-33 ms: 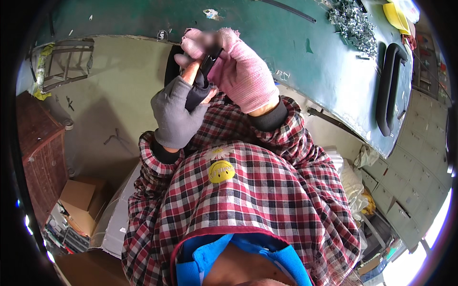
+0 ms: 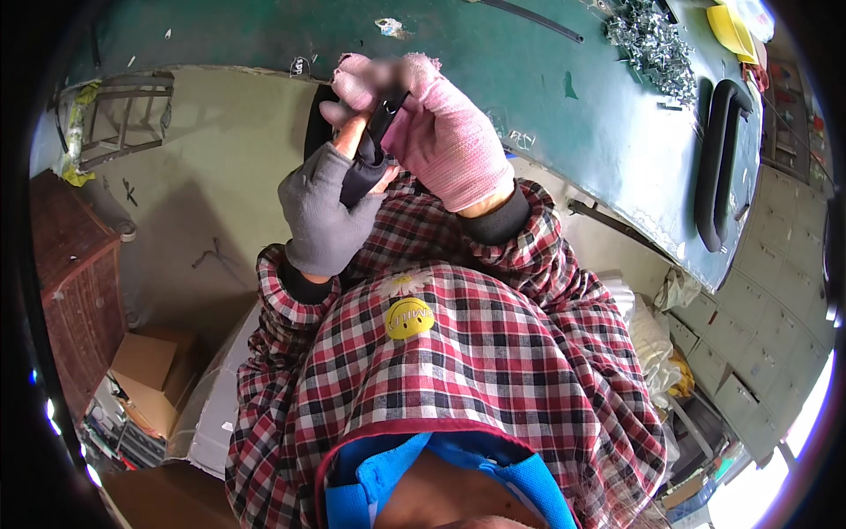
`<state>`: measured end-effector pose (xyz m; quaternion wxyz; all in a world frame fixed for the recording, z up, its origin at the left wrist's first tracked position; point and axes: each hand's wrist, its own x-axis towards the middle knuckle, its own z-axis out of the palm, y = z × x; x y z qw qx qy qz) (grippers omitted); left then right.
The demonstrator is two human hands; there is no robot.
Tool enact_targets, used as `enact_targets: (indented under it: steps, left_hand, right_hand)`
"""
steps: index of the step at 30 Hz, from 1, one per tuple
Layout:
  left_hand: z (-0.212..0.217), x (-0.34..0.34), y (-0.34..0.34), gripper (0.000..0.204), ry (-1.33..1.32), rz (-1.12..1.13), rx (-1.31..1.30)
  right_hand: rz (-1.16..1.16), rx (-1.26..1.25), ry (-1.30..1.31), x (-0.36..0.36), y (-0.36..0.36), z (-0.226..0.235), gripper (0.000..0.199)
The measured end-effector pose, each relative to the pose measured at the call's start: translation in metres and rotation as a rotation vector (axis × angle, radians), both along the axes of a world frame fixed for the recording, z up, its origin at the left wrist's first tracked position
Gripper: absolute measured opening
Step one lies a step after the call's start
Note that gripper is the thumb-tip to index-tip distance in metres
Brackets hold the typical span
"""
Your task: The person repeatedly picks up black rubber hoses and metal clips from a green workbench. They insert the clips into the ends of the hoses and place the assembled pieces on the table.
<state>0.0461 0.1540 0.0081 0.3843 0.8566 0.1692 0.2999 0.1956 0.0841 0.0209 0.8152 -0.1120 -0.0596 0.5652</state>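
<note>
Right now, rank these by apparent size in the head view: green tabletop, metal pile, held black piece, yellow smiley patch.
Green tabletop
Metal pile
Black piece and smiley patch: too alike to rank; the piece is partly hidden.

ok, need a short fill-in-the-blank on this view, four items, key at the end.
1. The pink glove is on the ____ hand.
2. The left hand wears a ____ glove.
3. The part between the two hands is ____ in colour.
4. The metal pile lies on a ____ table.

Missing words: right; grey; black; green.
</note>
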Motion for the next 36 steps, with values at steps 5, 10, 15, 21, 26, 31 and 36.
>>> enact_targets:
  steps: [5,10,15,21,26,31,36]
  left_hand:
    - [-0.009,0.003,0.008,0.061,-0.031,0.012,0.005]
    - [0.009,0.004,0.021,0.065,0.040,0.013,-0.319]
    - [-0.001,0.009,0.042,0.065,0.197,-0.085,-0.427]
    - [0.010,0.003,0.051,0.062,0.278,-0.068,-0.358]
    - [0.009,0.004,0.055,0.060,0.298,-0.060,-0.344]
    - [0.015,0.008,0.068,0.060,0.352,-0.143,-0.372]
    - [0.006,0.008,0.067,0.061,0.289,-0.153,-0.375]
  right_hand:
    - [-0.054,-0.005,-0.165,-0.004,0.002,0.007,0.042]
    - [-0.491,-0.499,-1.073,0.039,-0.028,0.034,0.032]
    - [-1.542,-0.925,-2.275,0.133,0.013,0.012,0.034]
    - [-0.089,-0.942,-2.720,0.150,-0.026,0.048,0.017]
    - [-0.096,-0.936,-2.693,0.127,-0.044,0.053,0.013]
    - [0.056,-0.982,-2.846,0.127,-0.040,0.062,0.011]
    - [0.455,-1.043,-2.688,0.139,-0.028,0.069,0.012]
